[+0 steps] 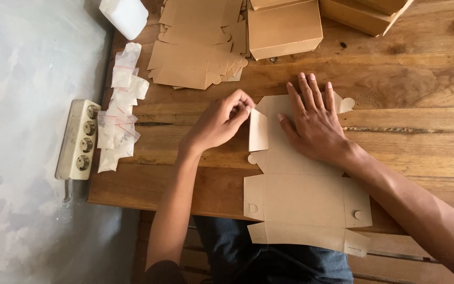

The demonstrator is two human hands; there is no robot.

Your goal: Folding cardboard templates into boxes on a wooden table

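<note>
Cardboard dominates the scene: a flat, unfolded brown cardboard box blank (303, 202) lies on the wooden plank worktop (421, 79), its near flaps hanging past the worktop's front edge over the person's lap. The right hand (316, 123) lies open and flat, fingers spread, pressing down the far part of the blank. The left hand (219, 121) is just beside it, fingertips pinched on a narrow side flap of the blank, which stands raised between the two hands. Beyond the hands, at the far edge of the worktop, sit a stack of flat brown cardboard blanks (198, 47) and folded brown cardboard boxes (285, 26), well apart from the blank in hand. Along the left edge lies a row of small clear plastic bags with red strips (119, 110), and just off that edge a cream power strip with round sockets (77, 139) rests on the pale grey floor (22, 68). Bare wood stretches to the right of the right hand.
</note>
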